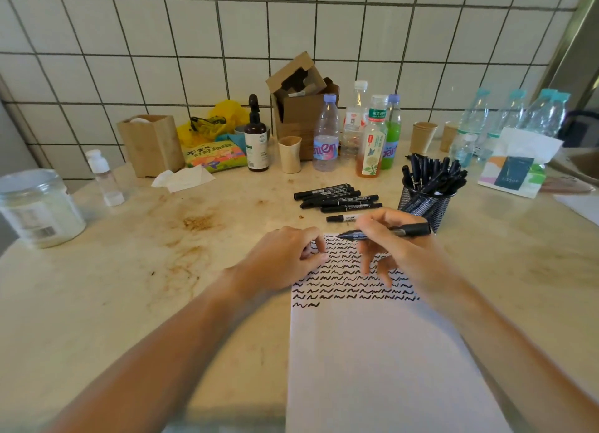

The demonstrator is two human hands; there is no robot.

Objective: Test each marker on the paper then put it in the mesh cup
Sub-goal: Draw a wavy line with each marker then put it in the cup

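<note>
Right hand is pinching a black capped marker over the far edge of the white squiggle-covered paper sheet, left hand is resting loosely curled, gripping nothing, at the sheet's far-left corner, black wire-mesh cup of markers just beyond.

Paper cut off below; lone marker half hidden.

Drink bottles, a torn cardboard box, paper cups and a plastic jar crowd the stained table
</note>
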